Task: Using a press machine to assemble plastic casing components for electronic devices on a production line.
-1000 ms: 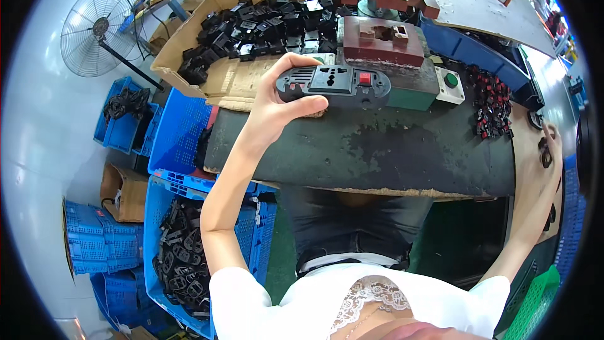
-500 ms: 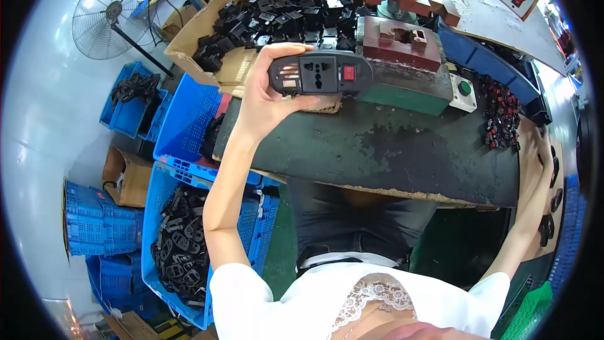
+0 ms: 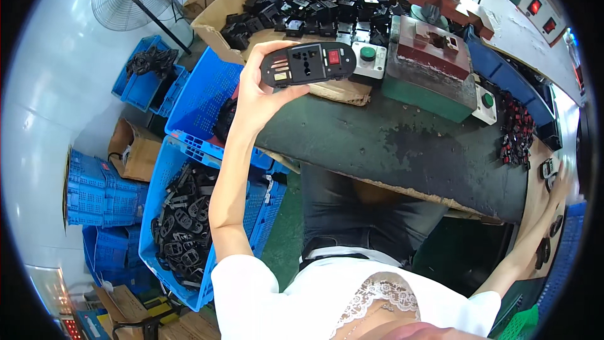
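My left hand (image 3: 255, 88) grips one end of a black oval power socket panel (image 3: 305, 66), thumb below and fingers above. Its face, turned up toward me, has a multi-hole outlet, a red rocker switch and metal strips at the gripped end. Far to the right, my right hand (image 3: 562, 182) is smeared by motion, and its fingers cannot be made out. Right beside it, two oval panels (image 3: 548, 174) lie on a cardboard-coloured strip, with black oval pieces (image 3: 543, 253) nearer to me on the same strip.
A dark green worktable (image 3: 352, 129) carries a press fixture with a red block (image 3: 434, 47), flanked by green push buttons (image 3: 368, 54). Behind stands a carton of black socket parts (image 3: 302, 9). Small red switches (image 3: 517, 129) are heaped at right. A blue crate (image 3: 151, 239) of black frames stands at left.
The view has shifted, so the bench sits farther right. The left hand still holds the panel, now slightly tilted and uncovering a green button. My right hand has moved outward beside the two oval panels.
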The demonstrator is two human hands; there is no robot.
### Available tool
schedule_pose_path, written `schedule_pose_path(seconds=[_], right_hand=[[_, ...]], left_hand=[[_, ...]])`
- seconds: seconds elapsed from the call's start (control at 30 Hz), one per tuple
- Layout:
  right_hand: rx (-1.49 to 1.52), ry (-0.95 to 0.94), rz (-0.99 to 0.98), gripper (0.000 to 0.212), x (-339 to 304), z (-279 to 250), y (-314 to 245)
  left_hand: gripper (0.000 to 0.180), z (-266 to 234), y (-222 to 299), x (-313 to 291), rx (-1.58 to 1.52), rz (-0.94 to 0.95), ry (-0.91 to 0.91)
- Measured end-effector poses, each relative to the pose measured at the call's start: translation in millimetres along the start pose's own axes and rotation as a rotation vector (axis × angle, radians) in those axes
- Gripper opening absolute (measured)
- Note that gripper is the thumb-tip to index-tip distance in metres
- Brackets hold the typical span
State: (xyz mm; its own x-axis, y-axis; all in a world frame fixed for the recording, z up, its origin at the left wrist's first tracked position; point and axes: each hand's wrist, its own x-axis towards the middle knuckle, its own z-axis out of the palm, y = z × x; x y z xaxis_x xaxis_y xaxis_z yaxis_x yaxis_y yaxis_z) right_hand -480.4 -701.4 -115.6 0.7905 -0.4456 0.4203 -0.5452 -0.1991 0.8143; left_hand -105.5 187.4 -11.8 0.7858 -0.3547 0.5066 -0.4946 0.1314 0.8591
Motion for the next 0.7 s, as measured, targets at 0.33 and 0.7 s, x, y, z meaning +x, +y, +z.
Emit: schedule_pose_path(seconds=[0.33,0.7], right_hand=[[0.202,-0.218,-0.106,0.062,-55,64,4],[0.686,-0.070,0.244,0.046,-69,35,0]], left_hand=[[0.064,-28,-3,-25,0.176,-0.025,0.142],[0.058,-47,1,-41,0.816,0.146,0.247]])
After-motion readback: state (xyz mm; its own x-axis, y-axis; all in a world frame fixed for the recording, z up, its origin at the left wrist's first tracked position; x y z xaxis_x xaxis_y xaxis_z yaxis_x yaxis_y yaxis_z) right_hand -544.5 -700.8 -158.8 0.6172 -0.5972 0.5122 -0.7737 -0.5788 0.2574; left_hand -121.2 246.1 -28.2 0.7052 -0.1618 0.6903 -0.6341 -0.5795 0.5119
